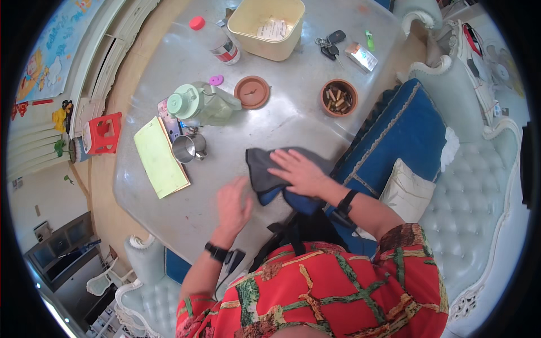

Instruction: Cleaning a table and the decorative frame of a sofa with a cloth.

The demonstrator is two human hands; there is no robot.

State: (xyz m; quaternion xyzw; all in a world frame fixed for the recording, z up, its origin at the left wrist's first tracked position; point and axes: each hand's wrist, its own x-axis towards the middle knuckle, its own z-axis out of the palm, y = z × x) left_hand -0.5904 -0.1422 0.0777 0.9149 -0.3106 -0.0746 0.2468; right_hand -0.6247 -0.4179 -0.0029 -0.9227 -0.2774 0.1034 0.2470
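Note:
My right hand (298, 171) lies flat on a folded grey and blue cloth (264, 167), fingers slightly spread. The cloth has a dark edging, and its blue side shows near me. To the left of the cloth is my left hand (232, 203), blurred, over the bare grey tabletop. Its thumb stands apart from loosely bent fingers, and I see nothing in it. Beyond the left hand sits a shiny metal mug (184, 148) beside a yellow-green booklet (158, 158).
Farther back are a green plastic jug (207, 103), a terracotta saucer (252, 92), a clay pot of cigarette butts (338, 98), a red-capped bottle (215, 42), a cream bin (264, 46), car keys (331, 44) and a cigarette pack (361, 57). A blue-covered sofa (401, 122) borders the table's right.

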